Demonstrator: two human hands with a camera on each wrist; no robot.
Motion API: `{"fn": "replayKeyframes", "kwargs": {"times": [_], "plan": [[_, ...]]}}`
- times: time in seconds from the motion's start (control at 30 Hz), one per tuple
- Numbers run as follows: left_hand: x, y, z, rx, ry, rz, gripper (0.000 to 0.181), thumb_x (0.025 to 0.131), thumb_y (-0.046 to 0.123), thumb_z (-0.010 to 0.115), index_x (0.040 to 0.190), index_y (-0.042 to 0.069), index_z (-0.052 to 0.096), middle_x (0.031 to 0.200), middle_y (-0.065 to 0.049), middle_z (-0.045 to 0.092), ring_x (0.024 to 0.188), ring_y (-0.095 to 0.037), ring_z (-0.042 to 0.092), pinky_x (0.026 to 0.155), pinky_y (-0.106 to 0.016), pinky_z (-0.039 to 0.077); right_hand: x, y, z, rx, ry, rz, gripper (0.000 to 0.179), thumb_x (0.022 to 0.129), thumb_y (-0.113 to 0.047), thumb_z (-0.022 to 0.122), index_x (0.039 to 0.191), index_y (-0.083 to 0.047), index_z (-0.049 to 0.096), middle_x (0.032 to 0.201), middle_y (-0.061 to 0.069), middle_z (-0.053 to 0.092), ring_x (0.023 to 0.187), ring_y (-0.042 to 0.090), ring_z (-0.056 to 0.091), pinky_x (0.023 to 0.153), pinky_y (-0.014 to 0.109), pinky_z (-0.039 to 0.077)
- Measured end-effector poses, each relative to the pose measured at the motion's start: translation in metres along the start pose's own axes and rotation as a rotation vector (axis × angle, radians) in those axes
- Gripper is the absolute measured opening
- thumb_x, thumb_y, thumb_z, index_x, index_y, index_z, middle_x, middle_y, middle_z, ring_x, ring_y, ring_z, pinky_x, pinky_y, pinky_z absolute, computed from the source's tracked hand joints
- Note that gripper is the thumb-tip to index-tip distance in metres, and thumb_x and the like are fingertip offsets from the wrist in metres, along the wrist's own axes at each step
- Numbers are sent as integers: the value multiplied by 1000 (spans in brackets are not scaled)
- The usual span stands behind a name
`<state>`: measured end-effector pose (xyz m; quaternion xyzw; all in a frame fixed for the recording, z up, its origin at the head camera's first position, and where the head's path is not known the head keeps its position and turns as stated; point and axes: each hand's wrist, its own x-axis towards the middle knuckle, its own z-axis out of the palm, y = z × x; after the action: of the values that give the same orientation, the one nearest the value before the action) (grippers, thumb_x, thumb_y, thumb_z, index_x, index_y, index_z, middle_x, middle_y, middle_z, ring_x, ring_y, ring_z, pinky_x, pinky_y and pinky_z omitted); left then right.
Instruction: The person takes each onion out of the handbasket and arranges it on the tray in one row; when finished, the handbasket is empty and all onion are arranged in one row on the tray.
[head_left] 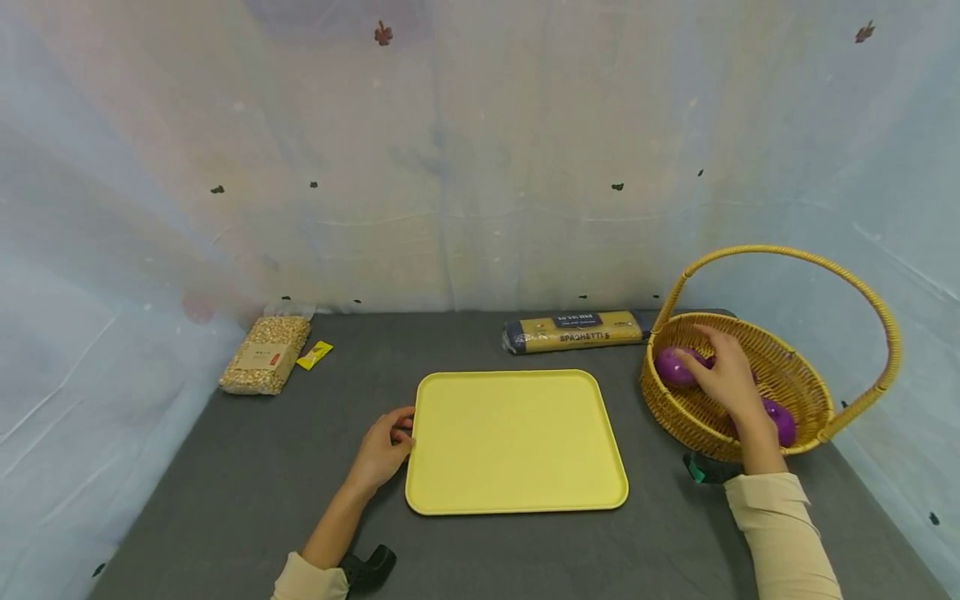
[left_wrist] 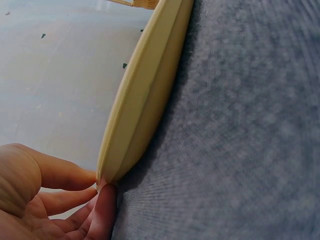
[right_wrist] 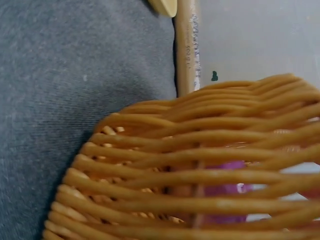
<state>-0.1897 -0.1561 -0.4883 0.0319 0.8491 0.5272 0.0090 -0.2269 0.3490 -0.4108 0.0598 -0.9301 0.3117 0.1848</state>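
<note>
A yellow rectangular tray (head_left: 517,442) lies on the dark grey tabletop. At its left edge my left hand (head_left: 384,448) pinches the rim; in the left wrist view the thumb and fingers (left_wrist: 106,210) meet at the tray's corner end (left_wrist: 132,115). My right hand (head_left: 726,375) reaches into a wicker basket (head_left: 667,417), thumb and fingers spread over a glossy round purple onion-like thing (head_left: 675,368). Another purple one (head_left: 780,421) sits under the wrist. From the right wrist, the basket's woven wall (right_wrist: 150,175) hides most of the hand.
A spaghetti packet (head_left: 581,332) lies behind the tray, its right end near the basket. At the back left are a clear bag of beige grains or beans (head_left: 262,358) and a small yellow packet (head_left: 315,355). The basket's tall handle (head_left: 862,292) arches up at the right.
</note>
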Motion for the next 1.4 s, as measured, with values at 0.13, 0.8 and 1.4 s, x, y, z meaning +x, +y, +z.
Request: {"fn": "replayKeyframes", "kwargs": {"times": [0.13, 0.8, 1.4], "plan": [[-1, 1, 0, -2, 1, -1, 47, 82, -7, 58, 128, 0, 52, 107, -16, 54, 77, -19, 52, 56, -27, 49, 0, 7, 5, -22, -19, -10, 59, 88, -23, 63, 132, 9, 40, 129, 35, 40, 119, 52, 32, 94, 66, 25], [1, -1, 0, -5, 3, 9, 48, 82, -8, 59, 129, 0, 51, 107, -16, 54, 77, -19, 50, 55, -26, 49, -1, 13, 16, -65, -120, 46, 67, 82, -21, 70, 132, 8, 37, 127, 39, 36, 117, 54, 32, 89, 69, 30], [0, 1, 1, 14, 8, -1, 48, 82, -7, 59, 129, 0, 52, 106, -15, 54, 78, -19, 51, 56, -27, 48, -3, 15, 19, -79, -255, 78, 68, 84, -20, 68, 135, 7, 32, 128, 39, 31, 114, 53, 35, 87, 68, 35]]}}
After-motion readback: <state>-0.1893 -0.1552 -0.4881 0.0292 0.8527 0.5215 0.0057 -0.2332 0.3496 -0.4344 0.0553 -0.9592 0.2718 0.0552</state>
